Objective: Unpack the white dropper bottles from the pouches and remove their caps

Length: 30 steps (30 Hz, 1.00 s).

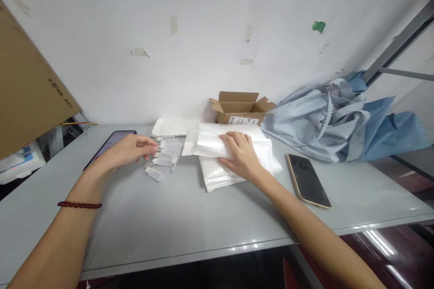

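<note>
Head view, packets point(210, 142) partly covered, forearms point(64, 239) cropped

I have room over the table's point(162, 226) front middle; beyond the mailers point(212, 143), the box point(224, 118) blocks me, and rightward, the cloth point(305, 122).

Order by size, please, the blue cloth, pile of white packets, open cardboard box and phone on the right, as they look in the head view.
1. Blue cloth
2. Pile of white packets
3. Open cardboard box and phone on the right: too alike to rank
</note>
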Motion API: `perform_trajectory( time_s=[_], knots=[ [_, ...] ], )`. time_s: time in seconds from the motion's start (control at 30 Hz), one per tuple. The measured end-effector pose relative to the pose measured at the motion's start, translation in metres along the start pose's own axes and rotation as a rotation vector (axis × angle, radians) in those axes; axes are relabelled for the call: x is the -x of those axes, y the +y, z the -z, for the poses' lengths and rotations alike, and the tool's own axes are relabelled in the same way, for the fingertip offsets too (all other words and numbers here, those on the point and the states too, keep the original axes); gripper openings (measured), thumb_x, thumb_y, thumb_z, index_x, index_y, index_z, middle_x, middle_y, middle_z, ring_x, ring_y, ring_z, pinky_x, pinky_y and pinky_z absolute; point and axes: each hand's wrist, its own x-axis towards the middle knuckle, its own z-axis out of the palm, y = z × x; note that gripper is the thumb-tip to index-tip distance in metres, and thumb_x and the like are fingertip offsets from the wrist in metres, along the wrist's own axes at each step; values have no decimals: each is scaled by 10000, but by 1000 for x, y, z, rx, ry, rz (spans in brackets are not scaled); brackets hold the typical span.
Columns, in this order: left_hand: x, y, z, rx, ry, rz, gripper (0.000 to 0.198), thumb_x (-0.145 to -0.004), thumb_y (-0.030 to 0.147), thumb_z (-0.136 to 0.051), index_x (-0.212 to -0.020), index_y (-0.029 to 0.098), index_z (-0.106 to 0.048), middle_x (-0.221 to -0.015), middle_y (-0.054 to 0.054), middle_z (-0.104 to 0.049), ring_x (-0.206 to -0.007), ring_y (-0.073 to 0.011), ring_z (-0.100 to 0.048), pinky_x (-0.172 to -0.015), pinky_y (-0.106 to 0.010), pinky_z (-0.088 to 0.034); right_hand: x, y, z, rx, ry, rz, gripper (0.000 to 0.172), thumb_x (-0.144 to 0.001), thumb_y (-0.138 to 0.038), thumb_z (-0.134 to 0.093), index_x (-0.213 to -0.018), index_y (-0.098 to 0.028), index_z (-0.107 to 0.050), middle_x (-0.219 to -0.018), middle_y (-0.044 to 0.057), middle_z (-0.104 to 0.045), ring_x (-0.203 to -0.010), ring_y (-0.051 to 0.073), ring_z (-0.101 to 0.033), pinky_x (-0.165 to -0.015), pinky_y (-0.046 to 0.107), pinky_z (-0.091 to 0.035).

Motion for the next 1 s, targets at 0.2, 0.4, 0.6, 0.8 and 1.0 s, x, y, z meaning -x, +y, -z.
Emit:
perform_trajectory(
  time_s=[0.2,0.4,0.6,0.8,1.0],
  knots=[
    [-5,-14,9,-166,-120,70,259,-627,474,-708,-652,217,-712,-569,-19,-582,-565,-172,-512,-504,-244,-339,0,0,0,0,1,-16,473,-793,-312,-604,-1219,-150,-477,-1166,164,-524,-1055,302,-476,-896,441,-342],
    [-3,0,-22,-174,-227,-121,309,-630,504,-697,-757,223,-714,-576,6,-555,-543,-166,-490,-511,-249,-306,0,1,-1,5,-7,-39,471,-788,-312,-604,-1213,-148,-483,-1167,161,-521,-1060,300,-473,-906,444,-340],
    [0,8,-67,-379,-36,-241,225,-643,429,-654,-576,215,-649,-523,4,-543,-504,-164,-475,-495,-259,-277,0,6,0,-4,-26,-82,445,-792,-309,-595,-1198,-158,-491,-1146,144,-536,-1049,298,-477,-892,433,-342],
    [7,20,-47,-148,20,-168,321,-730,493,-594,-640,191,-658,-554,-2,-569,-495,-143,-472,-483,-256,-302,-2,6,4,-13,-48,-124,425,-790,-301,-606,-1177,-160,-503,-1136,137,-542,-1060,296,-479,-900,428,-343],
    [5,16,-29,-125,286,-281,310,-770,510,-602,-766,217,-702,-790,-18,-673,-625,-150,-519,-586,-272,-381,-3,6,3,-8,-55,-106,451,-783,-313,-619,-1184,-148,-498,-1131,150,-540,-1047,307,-480,-895,436,-345]
  ],
)
